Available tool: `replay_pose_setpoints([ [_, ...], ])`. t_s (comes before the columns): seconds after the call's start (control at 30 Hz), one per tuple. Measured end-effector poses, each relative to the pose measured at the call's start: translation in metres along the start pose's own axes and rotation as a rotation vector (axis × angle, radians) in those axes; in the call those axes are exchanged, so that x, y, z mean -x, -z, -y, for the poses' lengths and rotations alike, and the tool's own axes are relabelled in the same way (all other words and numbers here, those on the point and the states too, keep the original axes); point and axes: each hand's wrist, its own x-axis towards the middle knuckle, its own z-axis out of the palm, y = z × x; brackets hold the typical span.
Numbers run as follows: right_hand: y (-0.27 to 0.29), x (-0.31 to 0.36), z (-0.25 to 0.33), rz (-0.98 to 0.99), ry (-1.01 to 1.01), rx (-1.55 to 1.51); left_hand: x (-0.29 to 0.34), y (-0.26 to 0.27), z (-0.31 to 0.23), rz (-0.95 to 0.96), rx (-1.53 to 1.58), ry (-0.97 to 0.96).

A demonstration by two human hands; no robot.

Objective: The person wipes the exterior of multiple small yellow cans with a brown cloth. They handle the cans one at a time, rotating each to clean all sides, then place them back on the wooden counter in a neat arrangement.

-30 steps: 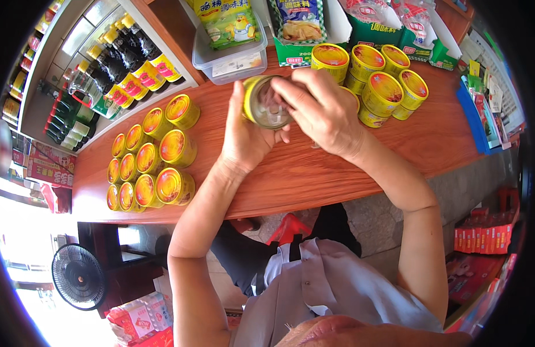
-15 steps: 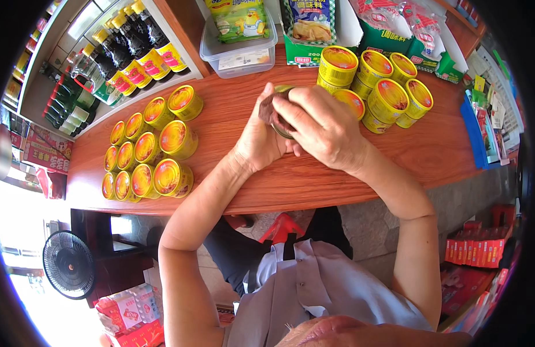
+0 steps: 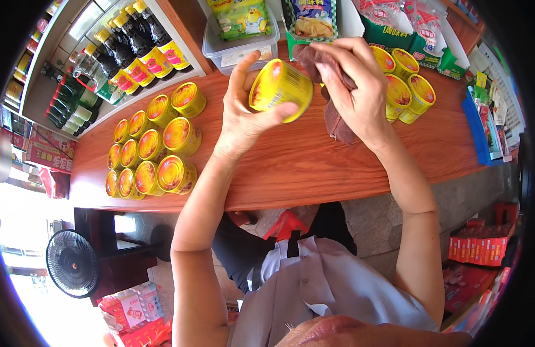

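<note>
My left hand (image 3: 244,113) is closed around a yellow can (image 3: 284,89) with an orange-red lid, tilted above the table, its barcode side toward my right. My right hand (image 3: 360,87) grips a crumpled brown cloth (image 3: 339,121), part of which hangs below the fingers, just right of the can. On the left of the wooden table (image 3: 290,168), several matching cans (image 3: 149,144) stand in rows. More of these cans (image 3: 397,89) are stacked behind and right of my right hand, which partly hides them.
A clear plastic tub (image 3: 247,55) with a green packet stands at the back, beside open green boxes (image 3: 389,37) of packets. Dark sauce bottles (image 3: 134,55) fill the shelf at back left. A blue holder (image 3: 478,130) with papers sits at the right edge. Below left is a black fan (image 3: 72,263).
The hands have moved apart. The can, earlier hidden between them with the cloth, is now upright in view in my left hand; the cloth has moved right with my right hand.
</note>
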Motion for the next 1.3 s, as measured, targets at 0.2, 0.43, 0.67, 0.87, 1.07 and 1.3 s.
replay_pose_setpoints([
  [0.2,-0.002,0.005,0.017,0.146,0.032,-0.163,0.002,-0.005,0.011,0.106,-0.262,-0.270],
  [0.43,-0.003,0.011,0.031,0.073,0.093,-0.129,0.006,-0.003,0.011,0.087,0.326,0.046],
  [0.67,-0.027,0.063,0.071,0.197,0.723,-0.267,-0.004,0.002,0.028,-0.125,-0.099,-0.058],
  [0.87,-0.029,0.063,0.062,0.143,0.774,-0.275,-0.012,-0.051,0.025,0.103,-0.376,-0.136],
  [1.07,-0.027,0.063,0.061,0.091,0.765,-0.259,-0.041,-0.092,0.023,0.185,-0.698,-0.285],
  [1.3,-0.027,0.060,0.068,0.030,0.748,-0.335,-0.044,-0.100,0.036,0.189,-0.905,-0.113],
])
